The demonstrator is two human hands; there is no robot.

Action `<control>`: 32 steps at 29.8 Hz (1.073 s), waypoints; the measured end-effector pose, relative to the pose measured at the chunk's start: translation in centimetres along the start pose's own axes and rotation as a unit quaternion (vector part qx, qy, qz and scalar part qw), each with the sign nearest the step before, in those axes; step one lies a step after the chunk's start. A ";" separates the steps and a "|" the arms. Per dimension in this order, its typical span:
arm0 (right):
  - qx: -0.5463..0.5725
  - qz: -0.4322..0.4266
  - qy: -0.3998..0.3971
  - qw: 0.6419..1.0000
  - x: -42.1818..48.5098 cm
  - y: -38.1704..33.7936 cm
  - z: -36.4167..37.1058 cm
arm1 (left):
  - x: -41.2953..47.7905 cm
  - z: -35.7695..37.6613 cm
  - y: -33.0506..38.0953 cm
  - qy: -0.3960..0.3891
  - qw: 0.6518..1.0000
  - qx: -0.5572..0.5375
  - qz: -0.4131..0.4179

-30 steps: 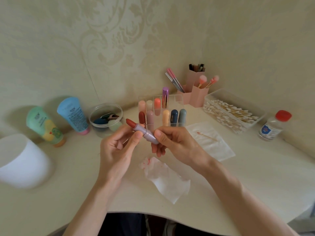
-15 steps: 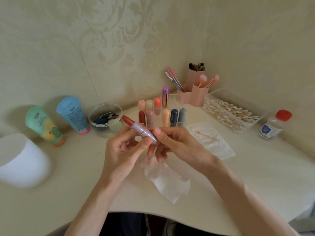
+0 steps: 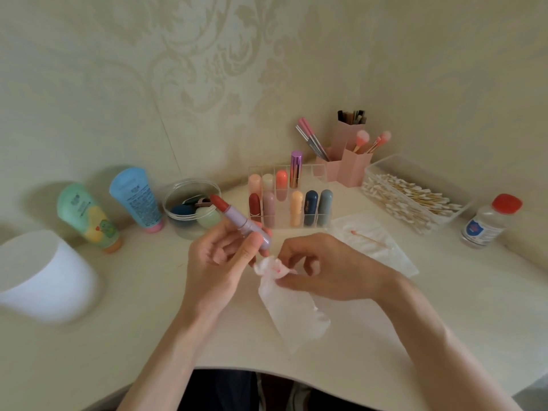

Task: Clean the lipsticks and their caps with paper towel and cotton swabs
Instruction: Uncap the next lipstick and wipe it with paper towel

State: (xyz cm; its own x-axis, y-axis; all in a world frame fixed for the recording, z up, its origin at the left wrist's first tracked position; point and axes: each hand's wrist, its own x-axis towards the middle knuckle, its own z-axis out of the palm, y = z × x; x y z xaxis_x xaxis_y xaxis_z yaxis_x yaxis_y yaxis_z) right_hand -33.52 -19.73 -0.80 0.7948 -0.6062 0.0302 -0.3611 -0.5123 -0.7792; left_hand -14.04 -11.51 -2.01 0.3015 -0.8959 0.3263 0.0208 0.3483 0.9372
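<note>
My left hand point(image 3: 219, 262) grips the uncapped lipstick point(image 3: 240, 223); just below it, my right hand point(image 3: 323, 268) pinches the stained paper towel point(image 3: 284, 307). Wiping the tube comes next, I reckon.

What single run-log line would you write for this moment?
left hand: holds uncapped lipstick | right hand: pinches stained paper towel | towel: far end lies on table

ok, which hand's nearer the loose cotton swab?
Right. The right hand, pinching the paper towel, is left of the cotton swab; the left hand, holding the lipstick, is farther left.
</note>
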 end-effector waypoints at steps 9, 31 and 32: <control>-0.051 0.025 0.079 0.995 0.3 0.8 -1.0 | -0.2 -0.1 -0.2 -0.019 0.999 -0.032 -0.001; 0.350 0.063 0.126 0.926 -0.3 -1.3 -1.4 | 0.3 0.5 -0.8 -0.023 0.995 -0.039 -0.088; 0.359 0.061 0.134 0.922 -0.1 -1.3 -1.1 | 0.3 0.5 -0.9 -0.029 0.995 -0.038 -0.083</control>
State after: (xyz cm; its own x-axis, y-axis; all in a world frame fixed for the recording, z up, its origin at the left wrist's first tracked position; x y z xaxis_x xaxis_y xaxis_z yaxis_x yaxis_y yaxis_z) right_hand -33.69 -19.66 0.91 0.5852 -0.8109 -0.0065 0.0518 0.0454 -0.9976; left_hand -14.46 -12.22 -2.65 0.2332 -0.9562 0.1766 0.1383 0.2124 0.9673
